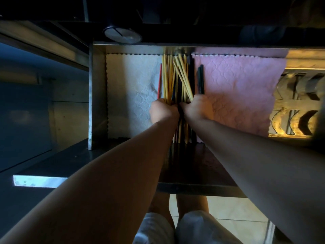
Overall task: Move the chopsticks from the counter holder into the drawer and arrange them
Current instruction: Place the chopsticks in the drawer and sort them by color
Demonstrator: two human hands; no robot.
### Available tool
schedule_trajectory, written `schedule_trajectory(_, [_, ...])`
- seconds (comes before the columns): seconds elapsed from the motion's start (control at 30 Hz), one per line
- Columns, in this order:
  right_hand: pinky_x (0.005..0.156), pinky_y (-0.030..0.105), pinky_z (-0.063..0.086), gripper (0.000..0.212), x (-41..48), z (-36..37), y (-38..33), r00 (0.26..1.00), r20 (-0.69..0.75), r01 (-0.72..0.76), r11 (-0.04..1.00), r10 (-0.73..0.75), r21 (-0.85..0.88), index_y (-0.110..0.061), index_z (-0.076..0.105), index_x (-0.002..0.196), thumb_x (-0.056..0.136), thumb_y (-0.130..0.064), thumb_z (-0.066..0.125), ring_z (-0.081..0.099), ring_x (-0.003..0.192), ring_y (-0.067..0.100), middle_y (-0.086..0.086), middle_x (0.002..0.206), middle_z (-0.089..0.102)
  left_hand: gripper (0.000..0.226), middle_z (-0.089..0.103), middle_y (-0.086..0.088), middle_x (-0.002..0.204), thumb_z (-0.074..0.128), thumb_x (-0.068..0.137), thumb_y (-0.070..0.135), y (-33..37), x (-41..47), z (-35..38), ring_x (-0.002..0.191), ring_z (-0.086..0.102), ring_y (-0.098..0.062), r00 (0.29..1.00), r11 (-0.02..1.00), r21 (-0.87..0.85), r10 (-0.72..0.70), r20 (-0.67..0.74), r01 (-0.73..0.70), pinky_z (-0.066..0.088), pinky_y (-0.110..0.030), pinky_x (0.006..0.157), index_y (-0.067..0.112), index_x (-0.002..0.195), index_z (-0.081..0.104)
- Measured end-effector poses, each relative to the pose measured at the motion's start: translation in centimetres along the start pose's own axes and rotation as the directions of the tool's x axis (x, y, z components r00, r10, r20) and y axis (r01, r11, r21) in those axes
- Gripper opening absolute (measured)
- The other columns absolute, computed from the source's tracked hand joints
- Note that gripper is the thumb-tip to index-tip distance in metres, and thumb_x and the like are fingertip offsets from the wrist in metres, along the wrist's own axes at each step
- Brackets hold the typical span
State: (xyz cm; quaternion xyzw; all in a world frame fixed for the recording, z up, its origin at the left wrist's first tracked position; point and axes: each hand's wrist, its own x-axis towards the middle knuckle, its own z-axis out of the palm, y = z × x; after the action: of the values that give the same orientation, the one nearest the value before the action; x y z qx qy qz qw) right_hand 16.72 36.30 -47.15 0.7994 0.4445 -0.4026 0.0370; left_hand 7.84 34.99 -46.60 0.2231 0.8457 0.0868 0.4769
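Both arms reach down into open drawer (97, 95). Left hand (163, 111) fisted round near ends of yellow chopsticks (168, 78), firm grip. Right hand (197, 108) just beside it, fingers curled over slanted yellow sticks crossing bundle. Sticks fan toward back wall, lying in strip between white cloth (133, 81) and pink cloth (237, 88). Red chopstick (159, 80) at pile's left edge. Dark pair (200, 80) at right, on pink cloth's edge.

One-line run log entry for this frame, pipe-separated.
phase: arranging | left hand: grips chopsticks | right hand: grips chopsticks | place: drawer, between white cloth and pink cloth | state: some crossed
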Motion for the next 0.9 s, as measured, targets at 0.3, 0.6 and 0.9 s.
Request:
schedule_trajectory(0.3, [0.087, 0.041, 0.056, 0.042, 0.3, -0.1, -0.6, 0.997, 0.041, -0.071, 0.984, 0.065, 0.166, -0.004, 0.063, 0.106, 0.075, -0.032, 0.070, 0.067, 0.100, 0.033, 0.018, 0.107, 0.070, 0.023, 0.070, -0.017, 0.090, 0.066, 0.078, 0.023, 0.1, -0.3, 0.1, 0.087, 0.067, -0.036, 1.000, 0.997, 0.073, 0.021, 0.013, -0.022, 0.057, -0.039, 0.078, 0.008, 0.094, 0.072])
schedule_trajectory(0.6, [0.080, 0.038, 0.050, 0.033, -0.1, -1.0, 1.3, 1.000, 0.013, -0.019, 0.954, 0.016, 0.299, -0.015, 0.056, 0.091, 0.079, -0.044, 0.047, 0.062, 0.084, 0.029, 0.012, 0.085, 0.058, 0.034, 0.071, -0.015, 0.087, 0.065, 0.078, 0.030, 0.4, -0.5, -0.2, 0.083, 0.069, -0.034, 0.997, 0.997, 0.052, 0.061, 0.043, -0.063, 0.054, -0.033, 0.067, 0.003, 0.098, 0.071])
schedule_trajectory(0.9, [0.063, 0.035, 0.045, 0.034, -0.2, -1.4, 2.8, 1.000, -0.012, -0.015, 0.890, 0.023, 0.456, -0.011, 0.059, 0.077, 0.090, -0.042, 0.057, 0.055, 0.064, 0.024, 0.007, 0.068, 0.053, 0.022, 0.065, -0.007, 0.077, 0.046, 0.072, 0.028, 0.1, -1.0, -1.5, 0.075, 0.068, -0.031, 0.992, 0.996, -0.068, 0.070, 0.101, -0.063, 0.060, -0.041, 0.070, 0.016, 0.085, 0.058])
